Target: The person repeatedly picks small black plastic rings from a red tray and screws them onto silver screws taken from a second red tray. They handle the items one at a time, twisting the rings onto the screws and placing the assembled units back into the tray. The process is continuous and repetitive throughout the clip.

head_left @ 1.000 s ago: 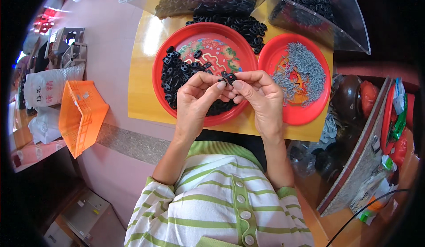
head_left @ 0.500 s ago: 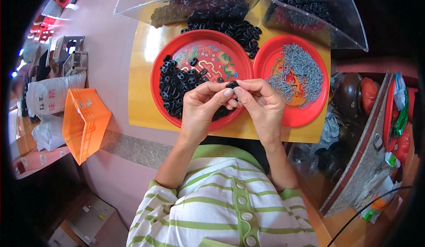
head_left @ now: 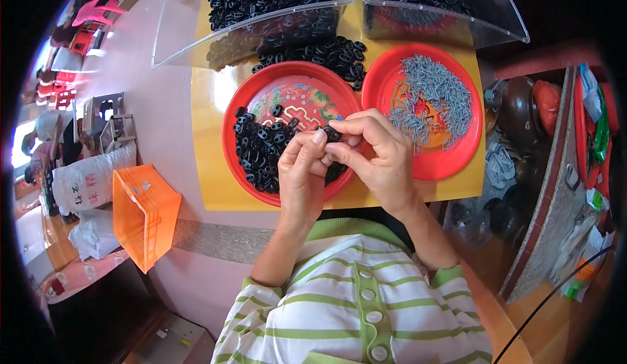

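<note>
Over the near right rim of the red patterned tray, my two hands meet at a small black plastic piece with holes. My left hand is closed, its thumb and fingers pinching the piece from the left. From the other side, my right hand grips it between thumb and forefinger; fingers partly cover it. Many loose black two-holed pieces fill the tray's left half. To the right, a smaller red plate bears a heap of grey screw-like pins.
Two clear plastic bins of black pieces stand at the far side of the yellow table, with a loose pile before them. An orange crate stands on the floor at left. A black cable hangs at lower right.
The view has shifted. My right forefinger and thumb have spread wider around the black piece, which both hands still hold. My hands remain close together above the tray's near edge.
</note>
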Demonstrator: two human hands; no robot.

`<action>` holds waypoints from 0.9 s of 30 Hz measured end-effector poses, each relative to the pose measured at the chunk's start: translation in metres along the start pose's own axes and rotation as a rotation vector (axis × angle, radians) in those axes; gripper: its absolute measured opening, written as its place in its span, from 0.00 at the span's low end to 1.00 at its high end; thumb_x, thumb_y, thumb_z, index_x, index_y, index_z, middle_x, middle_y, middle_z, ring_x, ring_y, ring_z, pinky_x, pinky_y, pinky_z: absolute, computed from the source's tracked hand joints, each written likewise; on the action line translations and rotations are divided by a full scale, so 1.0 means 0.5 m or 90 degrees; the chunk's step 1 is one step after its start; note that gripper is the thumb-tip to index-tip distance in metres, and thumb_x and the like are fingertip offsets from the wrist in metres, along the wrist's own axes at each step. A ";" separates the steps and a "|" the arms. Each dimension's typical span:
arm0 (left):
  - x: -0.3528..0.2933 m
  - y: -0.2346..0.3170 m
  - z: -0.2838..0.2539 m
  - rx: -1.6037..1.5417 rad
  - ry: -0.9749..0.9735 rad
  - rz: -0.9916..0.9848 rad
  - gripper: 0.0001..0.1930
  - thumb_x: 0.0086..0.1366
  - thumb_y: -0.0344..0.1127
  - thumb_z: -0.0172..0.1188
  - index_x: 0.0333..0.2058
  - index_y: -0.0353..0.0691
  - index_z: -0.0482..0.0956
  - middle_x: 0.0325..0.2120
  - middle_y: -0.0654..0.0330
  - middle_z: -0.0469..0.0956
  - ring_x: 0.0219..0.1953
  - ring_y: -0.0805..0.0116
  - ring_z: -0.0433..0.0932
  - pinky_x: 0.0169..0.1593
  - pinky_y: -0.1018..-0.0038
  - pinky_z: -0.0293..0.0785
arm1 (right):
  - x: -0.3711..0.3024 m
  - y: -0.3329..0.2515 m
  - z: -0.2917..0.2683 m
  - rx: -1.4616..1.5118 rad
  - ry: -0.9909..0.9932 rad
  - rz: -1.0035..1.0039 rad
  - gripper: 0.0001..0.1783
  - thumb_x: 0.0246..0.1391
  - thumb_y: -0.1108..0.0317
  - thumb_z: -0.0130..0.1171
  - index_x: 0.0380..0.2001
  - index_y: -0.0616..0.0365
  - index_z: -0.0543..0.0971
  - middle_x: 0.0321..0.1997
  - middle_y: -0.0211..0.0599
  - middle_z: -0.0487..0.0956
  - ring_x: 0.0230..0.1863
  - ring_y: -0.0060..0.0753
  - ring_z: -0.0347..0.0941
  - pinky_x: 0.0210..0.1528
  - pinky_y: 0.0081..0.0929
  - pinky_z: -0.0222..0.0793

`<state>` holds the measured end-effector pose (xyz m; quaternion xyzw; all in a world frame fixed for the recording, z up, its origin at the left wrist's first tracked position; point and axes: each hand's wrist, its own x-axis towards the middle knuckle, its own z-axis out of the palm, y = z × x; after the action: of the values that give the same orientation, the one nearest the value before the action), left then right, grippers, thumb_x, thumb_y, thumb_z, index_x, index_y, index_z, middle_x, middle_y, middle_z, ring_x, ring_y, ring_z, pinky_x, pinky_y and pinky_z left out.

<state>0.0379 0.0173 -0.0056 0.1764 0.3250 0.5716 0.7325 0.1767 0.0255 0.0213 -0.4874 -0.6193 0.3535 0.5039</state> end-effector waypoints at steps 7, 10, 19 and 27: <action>-0.016 0.004 0.036 0.171 -0.016 0.159 0.12 0.61 0.27 0.57 0.44 0.32 0.76 0.39 0.61 0.74 0.35 0.79 0.71 0.41 0.81 0.69 | 0.005 -0.021 -0.038 0.081 -0.061 0.052 0.13 0.42 0.76 0.66 0.35 0.63 0.77 0.31 0.32 0.76 0.27 0.19 0.71 0.29 0.18 0.68; -0.013 0.002 -0.005 0.279 -0.109 0.233 0.14 0.58 0.21 0.58 0.45 0.32 0.77 0.40 0.60 0.74 0.37 0.78 0.71 0.40 0.82 0.68 | 0.000 -0.027 -0.045 0.095 -0.092 0.065 0.12 0.44 0.76 0.65 0.35 0.64 0.77 0.32 0.33 0.76 0.28 0.19 0.72 0.30 0.18 0.68; -0.043 -0.015 -0.023 0.363 -0.116 0.240 0.07 0.57 0.19 0.59 0.36 0.29 0.76 0.36 0.54 0.77 0.40 0.68 0.74 0.45 0.75 0.70 | -0.052 -0.004 -0.034 0.179 -0.122 0.175 0.11 0.47 0.75 0.63 0.36 0.64 0.75 0.33 0.35 0.76 0.31 0.22 0.73 0.32 0.20 0.69; -0.052 -0.010 -0.032 0.318 -0.076 0.188 0.07 0.57 0.19 0.58 0.36 0.29 0.76 0.35 0.54 0.77 0.38 0.69 0.75 0.42 0.77 0.72 | -0.056 0.007 -0.015 0.237 -0.150 0.234 0.10 0.48 0.76 0.63 0.35 0.64 0.75 0.32 0.33 0.75 0.30 0.18 0.72 0.31 0.17 0.69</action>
<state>0.0271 -0.0108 -0.0133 0.4300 0.3831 0.5627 0.5930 0.1855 -0.0008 0.0122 -0.4462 -0.4990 0.6008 0.4370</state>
